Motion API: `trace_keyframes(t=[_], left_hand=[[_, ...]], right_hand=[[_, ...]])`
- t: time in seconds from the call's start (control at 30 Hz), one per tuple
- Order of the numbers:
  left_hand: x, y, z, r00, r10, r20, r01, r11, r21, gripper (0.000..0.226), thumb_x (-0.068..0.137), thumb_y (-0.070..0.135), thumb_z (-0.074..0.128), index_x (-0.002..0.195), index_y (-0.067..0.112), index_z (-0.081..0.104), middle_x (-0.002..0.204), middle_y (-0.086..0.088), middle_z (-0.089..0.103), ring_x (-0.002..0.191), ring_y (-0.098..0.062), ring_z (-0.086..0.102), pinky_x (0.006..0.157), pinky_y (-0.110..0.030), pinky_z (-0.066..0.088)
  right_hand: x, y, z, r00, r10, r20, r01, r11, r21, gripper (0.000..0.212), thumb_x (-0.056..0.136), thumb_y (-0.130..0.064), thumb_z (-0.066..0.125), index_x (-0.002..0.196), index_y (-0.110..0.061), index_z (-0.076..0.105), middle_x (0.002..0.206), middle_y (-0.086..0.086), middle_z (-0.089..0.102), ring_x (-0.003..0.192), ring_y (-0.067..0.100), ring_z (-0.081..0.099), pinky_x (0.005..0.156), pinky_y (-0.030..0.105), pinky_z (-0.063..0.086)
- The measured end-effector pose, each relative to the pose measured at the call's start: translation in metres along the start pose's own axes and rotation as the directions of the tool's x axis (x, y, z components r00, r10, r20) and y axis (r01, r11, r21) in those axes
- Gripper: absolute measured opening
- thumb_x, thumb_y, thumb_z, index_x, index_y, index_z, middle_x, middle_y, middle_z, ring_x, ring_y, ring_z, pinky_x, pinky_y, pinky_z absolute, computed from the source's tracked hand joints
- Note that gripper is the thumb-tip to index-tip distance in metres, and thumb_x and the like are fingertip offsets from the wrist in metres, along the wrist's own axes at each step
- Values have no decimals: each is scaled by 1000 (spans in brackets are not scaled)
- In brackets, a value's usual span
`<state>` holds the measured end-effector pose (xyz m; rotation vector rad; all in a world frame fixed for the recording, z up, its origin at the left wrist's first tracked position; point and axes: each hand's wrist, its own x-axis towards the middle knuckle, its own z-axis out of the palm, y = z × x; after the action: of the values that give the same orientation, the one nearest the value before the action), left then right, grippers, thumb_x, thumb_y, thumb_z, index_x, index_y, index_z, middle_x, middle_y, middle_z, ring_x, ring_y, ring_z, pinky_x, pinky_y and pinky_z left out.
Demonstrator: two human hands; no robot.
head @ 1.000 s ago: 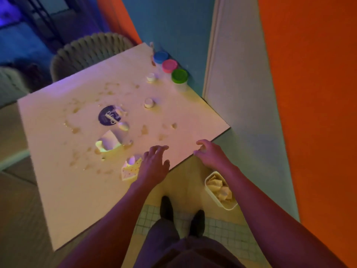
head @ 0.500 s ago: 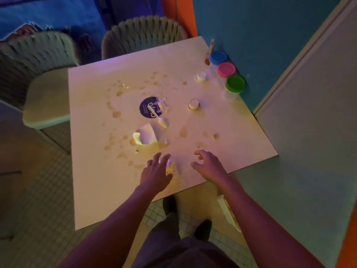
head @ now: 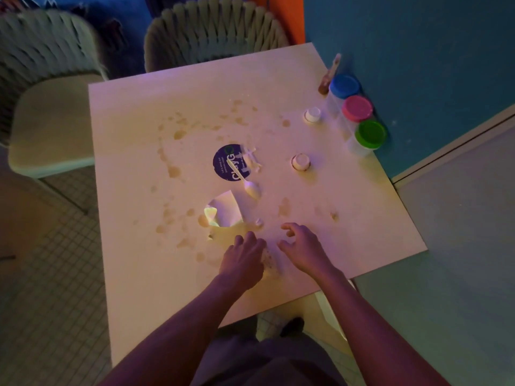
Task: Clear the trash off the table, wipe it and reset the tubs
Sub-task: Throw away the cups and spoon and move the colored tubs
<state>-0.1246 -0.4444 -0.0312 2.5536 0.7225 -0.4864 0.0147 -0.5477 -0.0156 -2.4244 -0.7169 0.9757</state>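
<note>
Teal walls meet behind the far right corner of the stained white tabletop point(head: 362, 218). Two woven chairs point(head: 214, 32) stand at its far edge. Three tubs point(head: 358, 110) with blue, pink and green lids line the right edge near that corner. A crumpled paper cup point(head: 223, 213) lies near centre, below a dark round lid point(head: 228, 162) and white spoon point(head: 250, 186). Your left hand point(head: 242, 260) rests flat on a spotted scrap point(head: 270, 259) near the near edge, fingers straight. Your right hand point(head: 303, 250) hovers beside it, fingers loosely curled, holding nothing.
</note>
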Motion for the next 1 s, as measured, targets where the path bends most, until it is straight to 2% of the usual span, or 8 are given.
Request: trace_keyframes(t=[0.23, 0.4, 0.53, 0.63, 0.7, 0.8, 1.0], left_hand=[[4, -25, -21, 996, -22, -84, 9, 988, -151, 29, 89, 25, 61, 117, 23, 54, 112, -3, 51, 103, -32, 55, 76, -44, 50], [0, -49, -45, 957, -168, -237, 88, 945, -315, 26, 83, 23, 64, 109, 23, 61, 104, -4, 56, 92, -36, 55, 76, -38, 46], [4, -63, -60, 902, -256, -349, 142, 936, -320, 25, 81, 21, 67, 106, 21, 63, 111, -6, 55, 92, -36, 52, 83, -42, 47], [18, -69, -70, 870, -348, -350, 221, 908, -356, 28, 82, 26, 59, 109, 18, 58, 118, -7, 53, 96, -37, 49, 87, -44, 44], [29, -70, -73, 857, -394, -332, 264, 890, -372, 32, 82, 29, 53, 111, 16, 54, 118, -9, 52, 99, -38, 47, 90, -45, 41], [43, -68, -73, 841, -462, -281, 336, 853, -399, 29, 87, 25, 58, 113, 14, 52, 121, -11, 52, 104, -37, 44, 91, -46, 41], [63, -59, -63, 789, -579, -204, 453, 774, -442, 43, 88, 30, 62, 127, 19, 50, 131, -12, 53, 113, -38, 43, 98, -44, 38]], right_hand=[[23, -19, 1, 1000, 0, -17, 0, 1000, -5, 38, 92, -29, 64, 129, -23, 60, 122, 5, 63, 104, 21, 64, 92, 32, 50], [40, -39, 12, 998, -64, 5, 64, 994, -85, 35, 88, -25, 66, 123, -26, 63, 117, 4, 63, 104, 24, 63, 90, 32, 48], [50, -53, 24, 994, -102, 39, 108, 976, -190, 36, 89, -30, 64, 124, -28, 59, 121, 1, 55, 106, 26, 62, 86, 34, 50], [61, -57, 28, 988, -148, 39, 153, 947, -283, 31, 90, -27, 63, 121, -25, 61, 118, 3, 53, 101, 30, 62, 81, 35, 49], [66, -58, 28, 980, -197, 27, 195, 926, -323, 21, 91, -23, 61, 112, -22, 64, 111, 6, 56, 96, 32, 63, 75, 35, 49], [73, -56, 26, 971, -233, 54, 237, 910, -340, 13, 91, -18, 57, 97, -17, 68, 100, 8, 60, 91, 35, 63, 68, 33, 44], [84, -47, 8, 972, -210, 106, 224, 964, -142, 16, 85, -10, 62, 94, -18, 72, 98, 5, 72, 94, 27, 65, 78, 32, 50]])
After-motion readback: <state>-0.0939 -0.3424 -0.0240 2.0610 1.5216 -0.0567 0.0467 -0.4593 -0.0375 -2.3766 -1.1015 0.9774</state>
